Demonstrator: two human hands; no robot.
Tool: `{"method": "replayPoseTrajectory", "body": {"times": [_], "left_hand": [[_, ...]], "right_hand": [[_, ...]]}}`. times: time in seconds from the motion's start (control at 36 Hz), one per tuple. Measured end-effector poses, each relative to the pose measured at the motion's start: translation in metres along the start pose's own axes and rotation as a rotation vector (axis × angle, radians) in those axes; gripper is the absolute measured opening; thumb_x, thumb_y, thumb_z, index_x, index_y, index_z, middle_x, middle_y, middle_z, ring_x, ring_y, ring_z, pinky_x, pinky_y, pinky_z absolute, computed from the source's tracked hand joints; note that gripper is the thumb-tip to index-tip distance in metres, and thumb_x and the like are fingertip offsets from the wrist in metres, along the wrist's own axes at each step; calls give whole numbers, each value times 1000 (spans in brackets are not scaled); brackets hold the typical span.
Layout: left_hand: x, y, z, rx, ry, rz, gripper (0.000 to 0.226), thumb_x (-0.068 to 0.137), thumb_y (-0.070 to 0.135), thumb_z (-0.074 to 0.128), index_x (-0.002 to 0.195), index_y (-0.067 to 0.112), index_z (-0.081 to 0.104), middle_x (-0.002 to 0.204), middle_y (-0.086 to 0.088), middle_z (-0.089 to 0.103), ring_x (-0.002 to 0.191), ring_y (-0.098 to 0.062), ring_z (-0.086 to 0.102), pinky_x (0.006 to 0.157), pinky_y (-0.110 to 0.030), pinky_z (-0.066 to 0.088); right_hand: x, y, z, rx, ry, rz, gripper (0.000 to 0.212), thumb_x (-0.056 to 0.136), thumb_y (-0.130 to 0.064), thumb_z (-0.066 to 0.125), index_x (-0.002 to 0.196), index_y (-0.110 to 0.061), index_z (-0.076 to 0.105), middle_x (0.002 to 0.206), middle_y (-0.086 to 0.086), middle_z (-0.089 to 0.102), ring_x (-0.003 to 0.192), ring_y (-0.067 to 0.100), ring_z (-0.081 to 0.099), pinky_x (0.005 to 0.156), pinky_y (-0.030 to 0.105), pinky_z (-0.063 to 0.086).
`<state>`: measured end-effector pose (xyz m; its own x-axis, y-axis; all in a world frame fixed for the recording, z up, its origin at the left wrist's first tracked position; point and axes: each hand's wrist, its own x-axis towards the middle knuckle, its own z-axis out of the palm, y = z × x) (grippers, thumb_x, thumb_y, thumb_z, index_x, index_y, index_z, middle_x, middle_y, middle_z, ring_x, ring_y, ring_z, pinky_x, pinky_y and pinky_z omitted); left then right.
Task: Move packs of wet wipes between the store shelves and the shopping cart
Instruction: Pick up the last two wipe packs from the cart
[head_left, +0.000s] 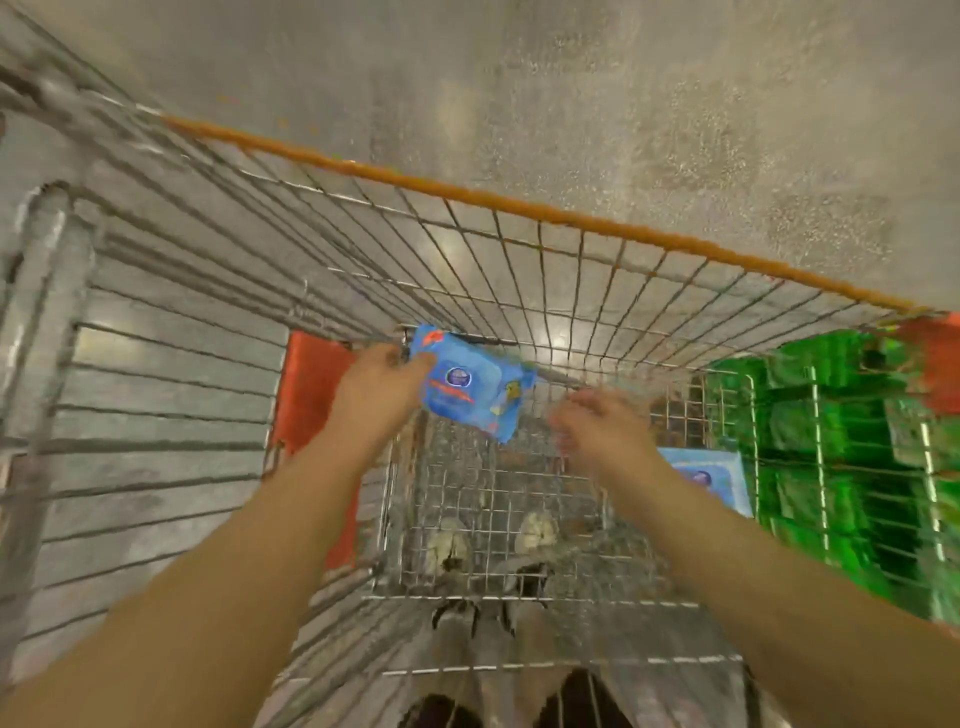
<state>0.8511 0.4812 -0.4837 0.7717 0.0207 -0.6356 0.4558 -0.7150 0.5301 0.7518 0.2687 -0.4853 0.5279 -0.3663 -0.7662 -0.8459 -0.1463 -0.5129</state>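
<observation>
Bare forearms are stretched over the cart (545, 213). One blue pack (470, 384) is pinched at its edge by the left hand (382, 387), seemingly lifted out or about to be dropped in. The right hand (597, 423) is blurred, fingers loosely released, holding nothing. A second pack (709, 475) is seen lying in the basket, beside green packs (841, 441).

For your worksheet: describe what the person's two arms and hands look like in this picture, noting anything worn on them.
Both forearms are bare all the way to the bottom edge of the frame: no sleeves, gloves, watch or bracelet show. The left hand is fairly sharp and has no visible rings. The right hand is smeared by motion blur, so small details such as rings cannot be told there.
</observation>
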Motion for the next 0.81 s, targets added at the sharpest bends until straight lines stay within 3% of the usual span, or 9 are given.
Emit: {"method": "replayPoseTrajectory", "body": {"times": [0.06, 0.14, 0.19, 0.28, 0.36, 0.53, 0.64, 0.69, 0.81], "left_hand": [[29, -7, 21, -93, 34, -47, 18, 95, 39, 61, 106, 25, 62, 94, 5, 60, 95, -19, 59, 76, -23, 36], [67, -20, 50, -82, 60, -50, 32, 87, 47, 62, 96, 16, 65, 94, -12, 68, 97, -32, 66, 69, -29, 41], [88, -30, 66, -25, 79, -49, 51, 82, 55, 58, 107, 11, 66, 109, -17, 69, 107, -35, 64, 81, -37, 49], [104, -40, 83, 68, 39, -38, 42, 98, 40, 53, 131, 15, 58, 135, -11, 60, 124, -29, 54, 97, -30, 39], [109, -45, 95, 238, 52, 85, 33, 96, 39, 51, 121, 22, 66, 131, -13, 63, 122, -32, 55, 97, -32, 40], [91, -37, 105, 301, 57, 17, 21, 80, 41, 65, 84, 21, 69, 102, -14, 69, 101, -31, 63, 88, -35, 47], [60, -41, 118, 59, 19, -41, 31, 76, 40, 82, 88, 16, 65, 101, -10, 66, 98, -23, 63, 88, -33, 51], [46, -52, 128, 14, -10, -91, 41, 70, 39, 88, 86, 19, 57, 98, -5, 62, 91, -22, 61, 76, -26, 49], [25, -76, 151, -194, -112, -237, 90, 53, 40, 98, 121, 16, 45, 111, 0, 64, 92, -15, 66, 78, -23, 52]], "right_hand": [[32, 9, 17, 67, 0, 28, 57, 64, -54, 71, 112, -24, 67, 107, 4, 73, 97, 27, 72, 91, 52, 58], [82, 28, 47, 142, 2, 35, 61, 45, -68, 69, 91, -27, 68, 102, 3, 73, 93, 26, 71, 87, 47, 58], [110, 46, 66, 115, -34, 22, 57, 58, -69, 73, 94, -26, 68, 100, 1, 71, 88, 21, 67, 80, 37, 53], [126, 57, 85, 119, -74, -22, 62, 73, -62, 73, 112, -15, 67, 101, -1, 71, 87, 14, 65, 79, 31, 52], [132, 68, 92, 188, -152, -16, 39, 90, -44, 73, 118, -21, 59, 93, -13, 64, 80, -1, 60, 73, 20, 48], [133, 77, 100, 296, -107, 10, 64, 63, -59, 82, 111, -19, 68, 109, 3, 76, 100, 25, 74, 94, 49, 57], [117, 87, 88, 506, -84, 147, 33, 89, -21, 77, 117, -13, 61, 107, 7, 74, 93, 29, 74, 76, 39, 63], [111, 103, 80, 472, -41, 180, 30, 92, -19, 74, 118, -13, 59, 108, 8, 71, 82, 23, 69, 60, 31, 58], [100, 127, 62, 252, 35, 184, 26, 87, -25, 79, 99, -18, 57, 91, 2, 61, 75, 19, 62, 64, 34, 56]]}}
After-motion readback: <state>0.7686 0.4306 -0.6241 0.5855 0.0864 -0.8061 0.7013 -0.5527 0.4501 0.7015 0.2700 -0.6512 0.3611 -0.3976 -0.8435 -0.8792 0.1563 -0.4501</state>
